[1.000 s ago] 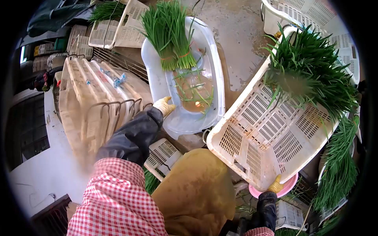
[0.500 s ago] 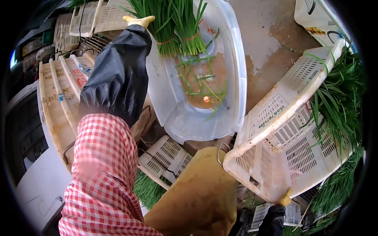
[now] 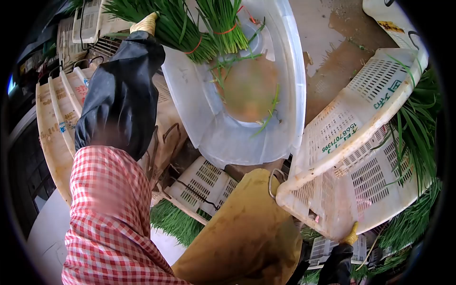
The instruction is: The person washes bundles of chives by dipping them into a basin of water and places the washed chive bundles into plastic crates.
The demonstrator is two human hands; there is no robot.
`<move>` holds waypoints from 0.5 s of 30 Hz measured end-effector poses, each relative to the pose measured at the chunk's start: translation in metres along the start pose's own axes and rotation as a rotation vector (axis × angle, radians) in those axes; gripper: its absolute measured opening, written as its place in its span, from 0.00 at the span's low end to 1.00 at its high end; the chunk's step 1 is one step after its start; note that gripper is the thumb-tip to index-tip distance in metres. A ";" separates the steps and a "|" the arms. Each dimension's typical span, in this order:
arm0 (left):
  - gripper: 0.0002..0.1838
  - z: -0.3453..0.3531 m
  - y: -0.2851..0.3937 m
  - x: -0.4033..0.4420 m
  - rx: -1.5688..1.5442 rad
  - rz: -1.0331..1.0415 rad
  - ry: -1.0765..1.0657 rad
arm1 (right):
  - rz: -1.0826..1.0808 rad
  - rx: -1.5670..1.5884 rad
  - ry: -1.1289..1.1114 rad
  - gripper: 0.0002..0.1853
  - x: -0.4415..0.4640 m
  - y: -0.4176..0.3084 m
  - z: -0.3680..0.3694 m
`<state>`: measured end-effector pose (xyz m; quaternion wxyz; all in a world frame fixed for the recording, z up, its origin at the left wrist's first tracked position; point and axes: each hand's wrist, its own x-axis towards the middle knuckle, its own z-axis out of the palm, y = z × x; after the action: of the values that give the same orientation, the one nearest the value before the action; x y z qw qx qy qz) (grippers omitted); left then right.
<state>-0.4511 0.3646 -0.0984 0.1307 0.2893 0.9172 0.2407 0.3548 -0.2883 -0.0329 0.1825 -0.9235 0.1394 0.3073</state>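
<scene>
"Why is the left hand (image 3: 145, 23) at the leaves?"
"Perhaps sparing the banded greens (image 3: 197, 43) in the tub (image 3: 266, 148); I can't tell its grip."
"Right hand (image 3: 350, 235)?"
"Pinching the basket (image 3: 354, 138), probably steadying its tilt."

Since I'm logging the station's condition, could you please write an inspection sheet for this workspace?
Surface: grey floor, brown wet-looking patches.
Things: two bunches of long green leaves with red bands, cut ends over the translucent pale plastic tub.
Clutter: loose green scraps inside the tub.
Hands: left hand, yellowish glove, at the left bunch's leaves, grip unclear; right hand, similar glove, at the lower edge of the off-white slotted plastic basket, fingers partly hidden.
Cables: none identifiable.
Surroundings: off-white ridged plastic crates, left.
</scene>
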 end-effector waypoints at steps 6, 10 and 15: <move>0.25 -0.111 0.006 -0.087 -0.474 -0.258 -0.210 | -0.047 -0.057 0.031 0.36 -0.002 0.000 0.008; 0.17 -0.163 0.043 -0.149 -0.558 -0.260 -0.324 | -0.055 0.021 0.024 0.35 0.003 0.007 0.012; 0.14 -0.216 0.102 -0.266 -0.672 -0.182 -0.503 | 0.078 -0.339 -0.362 0.41 -0.049 -0.049 -0.019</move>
<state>-0.2733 0.2007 0.1649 0.4579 0.1982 0.7492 0.4357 0.3449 -0.2457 0.0239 0.0352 -0.8647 0.0866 0.4936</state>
